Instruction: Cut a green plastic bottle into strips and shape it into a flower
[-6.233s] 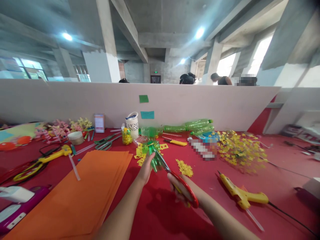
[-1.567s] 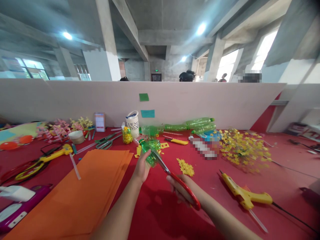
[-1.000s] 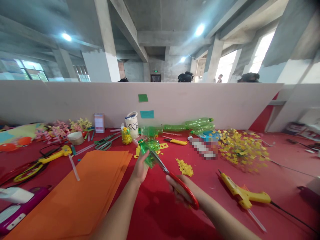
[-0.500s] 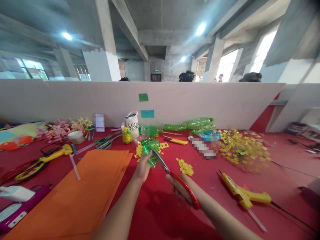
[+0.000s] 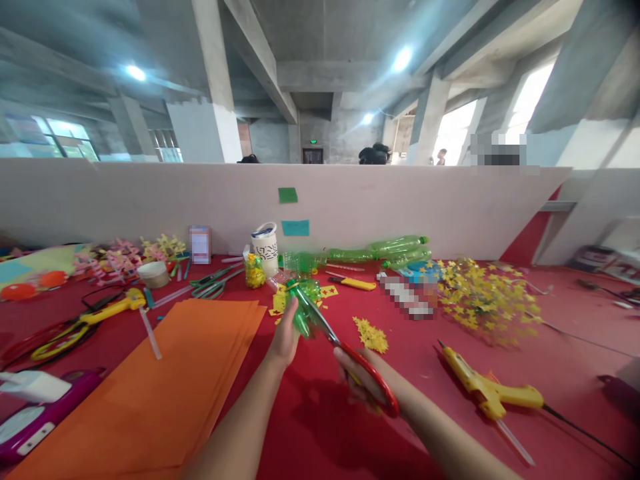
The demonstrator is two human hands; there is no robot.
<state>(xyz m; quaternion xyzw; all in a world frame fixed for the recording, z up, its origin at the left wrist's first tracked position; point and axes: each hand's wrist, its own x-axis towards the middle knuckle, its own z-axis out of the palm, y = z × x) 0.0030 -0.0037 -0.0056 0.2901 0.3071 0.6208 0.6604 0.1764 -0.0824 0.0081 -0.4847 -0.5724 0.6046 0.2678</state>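
Near the middle of the table, my left hand (image 5: pixel 285 339) grips a cut piece of green plastic bottle (image 5: pixel 301 321), thumb on the near side. My right hand (image 5: pixel 367 380) is closed around the red handles of a pair of scissors (image 5: pixel 327 331). The blades reach up and left to the green plastic, against its upper part. Whether they are cutting into it is too small to tell. Behind the plastic lie yellow sheets with star-shaped holes (image 5: pixel 329 292). A small heap of yellow stars (image 5: pixel 371 335) lies right of the blades.
Orange sheets (image 5: pixel 150 373) cover the left. A yellow glue gun (image 5: pixel 480 383) with its cord lies at right, near a bunch of yellow star flowers (image 5: pixel 480 300). Green bottles (image 5: pixel 400 250), a yellow cutter knife (image 5: pixel 357 284) and a white cup (image 5: pixel 264 250) stand or lie by the partition.
The scissor handles have opened slightly, with yellow now showing inside the grip. The green plastic has shifted and turned a little in my left hand.
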